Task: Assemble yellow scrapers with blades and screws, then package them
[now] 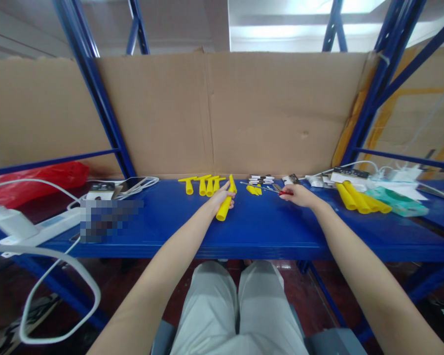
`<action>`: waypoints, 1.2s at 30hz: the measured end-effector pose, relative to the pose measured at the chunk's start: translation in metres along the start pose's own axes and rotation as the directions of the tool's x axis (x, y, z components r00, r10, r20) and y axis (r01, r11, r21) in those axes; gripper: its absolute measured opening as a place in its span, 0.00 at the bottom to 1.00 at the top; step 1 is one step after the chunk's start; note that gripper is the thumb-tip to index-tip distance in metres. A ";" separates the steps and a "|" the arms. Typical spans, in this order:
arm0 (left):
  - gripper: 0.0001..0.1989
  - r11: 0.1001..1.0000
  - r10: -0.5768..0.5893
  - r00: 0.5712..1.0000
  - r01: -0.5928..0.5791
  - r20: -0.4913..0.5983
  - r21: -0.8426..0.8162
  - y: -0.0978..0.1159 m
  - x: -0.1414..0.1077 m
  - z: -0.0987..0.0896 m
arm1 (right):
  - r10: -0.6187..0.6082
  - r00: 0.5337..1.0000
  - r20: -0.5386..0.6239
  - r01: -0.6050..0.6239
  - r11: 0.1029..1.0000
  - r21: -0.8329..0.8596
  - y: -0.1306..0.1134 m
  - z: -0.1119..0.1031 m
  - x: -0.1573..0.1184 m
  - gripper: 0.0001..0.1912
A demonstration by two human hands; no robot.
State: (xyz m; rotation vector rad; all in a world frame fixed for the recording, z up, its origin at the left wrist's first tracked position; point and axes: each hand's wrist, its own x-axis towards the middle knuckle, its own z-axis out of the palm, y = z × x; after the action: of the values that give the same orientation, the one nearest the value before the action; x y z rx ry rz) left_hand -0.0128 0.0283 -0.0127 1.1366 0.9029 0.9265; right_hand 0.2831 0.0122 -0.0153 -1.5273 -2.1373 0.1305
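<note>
My left hand (222, 196) is closed around a yellow T-shaped plastic tool (223, 211), its hollow round handle end toward me and its crosspiece away. To the right, my right hand (298, 195) grips the red handle of a screwdriver (285, 193), whose thin metal shaft points left toward the yellow tool. The tip is apart from it. Several more yellow T-shaped tools (203, 186) stand in a row left of my left hand. Between my hands lie small yellow plastic pieces (254, 190) and a stack of small white-and-black packets (261, 179).
Yellow tubes (360, 198) lie at the right by a teal plastic bag (401, 201). A power strip (44, 229) with a white plug and cables, plus a red bag (40, 185), occupies the left. A cardboard sheet (244, 113) stands behind the blue bench (274, 227).
</note>
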 end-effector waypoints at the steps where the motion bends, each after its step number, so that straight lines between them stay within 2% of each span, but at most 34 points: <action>1: 0.43 1.000 -0.002 1.000 0.002 0.000 0.002 0.000 0.000 0.000 | -0.016 1.000 -0.019 0.017 1.000 0.017 -0.001 0.000 0.000 0.08; 5: 0.43 1.000 0.001 1.000 -0.001 0.024 0.018 0.000 -0.003 0.001 | -0.060 0.996 -0.068 0.063 0.997 0.045 -0.006 0.000 0.000 0.07; 17: 0.41 0.999 0.004 1.000 -0.005 0.024 0.044 0.002 -0.007 0.004 | -0.054 0.997 -0.063 0.060 0.994 0.087 -0.011 -0.001 0.000 0.08; 22: 0.42 0.998 0.008 0.999 -0.010 0.031 0.056 0.003 -0.007 0.005 | -0.051 0.997 -0.061 0.056 0.994 0.094 -0.008 0.000 0.001 0.08; 29: 0.41 0.997 0.007 0.999 -0.010 0.040 0.077 0.003 -0.006 0.006 | -0.107 0.992 -0.068 0.114 0.988 0.108 -0.002 0.003 0.003 0.11; 36: 0.41 0.996 0.014 0.999 -0.018 0.051 0.089 0.003 -0.008 0.007 | -0.093 0.993 -0.072 0.100 0.989 0.108 -0.001 0.003 0.003 0.11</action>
State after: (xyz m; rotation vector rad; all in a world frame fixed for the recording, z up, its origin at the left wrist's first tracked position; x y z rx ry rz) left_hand -0.0095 0.0188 -0.0075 1.2400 0.9029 0.8739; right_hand 0.2804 0.0153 -0.0168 -1.3440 -2.1101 0.1598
